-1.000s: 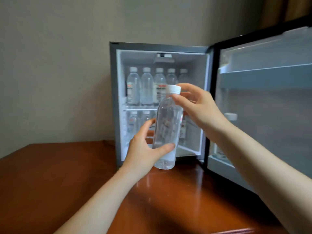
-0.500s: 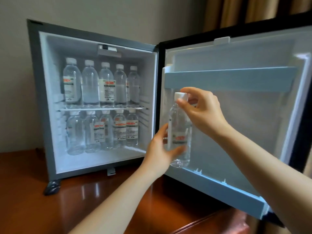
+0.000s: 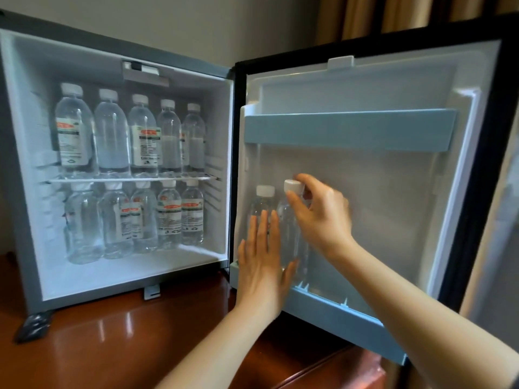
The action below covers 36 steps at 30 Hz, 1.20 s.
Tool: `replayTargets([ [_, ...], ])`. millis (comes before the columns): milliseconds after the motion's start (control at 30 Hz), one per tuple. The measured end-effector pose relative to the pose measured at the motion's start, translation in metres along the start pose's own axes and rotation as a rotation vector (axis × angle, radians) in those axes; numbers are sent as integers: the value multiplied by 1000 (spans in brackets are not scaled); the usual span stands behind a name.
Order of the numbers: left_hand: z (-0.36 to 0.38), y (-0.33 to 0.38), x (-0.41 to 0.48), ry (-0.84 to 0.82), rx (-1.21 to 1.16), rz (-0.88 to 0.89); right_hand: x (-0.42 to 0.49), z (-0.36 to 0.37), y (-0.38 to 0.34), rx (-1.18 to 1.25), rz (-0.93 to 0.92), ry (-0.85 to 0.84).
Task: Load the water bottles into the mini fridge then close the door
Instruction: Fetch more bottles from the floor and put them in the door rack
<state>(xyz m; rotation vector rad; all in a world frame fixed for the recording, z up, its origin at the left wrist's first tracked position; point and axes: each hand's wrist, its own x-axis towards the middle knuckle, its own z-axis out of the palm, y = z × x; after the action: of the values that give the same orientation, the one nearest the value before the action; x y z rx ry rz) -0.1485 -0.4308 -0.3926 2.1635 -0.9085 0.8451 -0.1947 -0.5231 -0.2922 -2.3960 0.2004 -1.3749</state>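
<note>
The mini fridge (image 3: pixel 25 220) stands open on a wooden table, its door (image 3: pixel 393 192) swung out to the right. Several clear water bottles fill its upper shelf (image 3: pixel 112 136) and its floor (image 3: pixel 140 220). In the door's lower rack (image 3: pixel 337 310) stand two bottles: one at the left end (image 3: pixel 262 200) and a second (image 3: pixel 292 240) beside it. My right hand (image 3: pixel 320 217) pinches the white cap of the second bottle. My left hand (image 3: pixel 262 262) lies flat with straight fingers against the bottles' fronts.
The door's upper rack (image 3: pixel 348 129) holds nothing that I can see. The glossy wooden table (image 3: pixel 112 346) runs under the fridge and ends at a corner (image 3: pixel 351 369) below the door. Curtains (image 3: pixel 393 12) hang behind the door.
The bottle went from in front of the fridge into the door's lower rack, beside another bottle. My left hand let go of its body and flattened. The view shifted right and closer.
</note>
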Motion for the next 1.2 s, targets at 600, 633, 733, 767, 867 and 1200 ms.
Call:
replayTargets([
  [600, -75, -38, -13, -360, -1, 45, -23, 22, -17, -31, -418, 100],
  [633, -86, -44, -15, -382, 32, 26, -26, 25, -26, -31, -455, 68],
  [733, -121, -67, -26, -461, 115, -82, -36, 39, -57, 1, -501, -54],
  [767, -134, -76, -32, -490, 110, -124, -40, 46, -68, 25, -507, -93],
  [867, -177, -105, -59, -541, 90, -246, -57, 70, -104, 93, -551, -224],
  [1200, -333, -176, -207, -508, 319, -726, -147, 149, -261, 383, -785, -620],
])
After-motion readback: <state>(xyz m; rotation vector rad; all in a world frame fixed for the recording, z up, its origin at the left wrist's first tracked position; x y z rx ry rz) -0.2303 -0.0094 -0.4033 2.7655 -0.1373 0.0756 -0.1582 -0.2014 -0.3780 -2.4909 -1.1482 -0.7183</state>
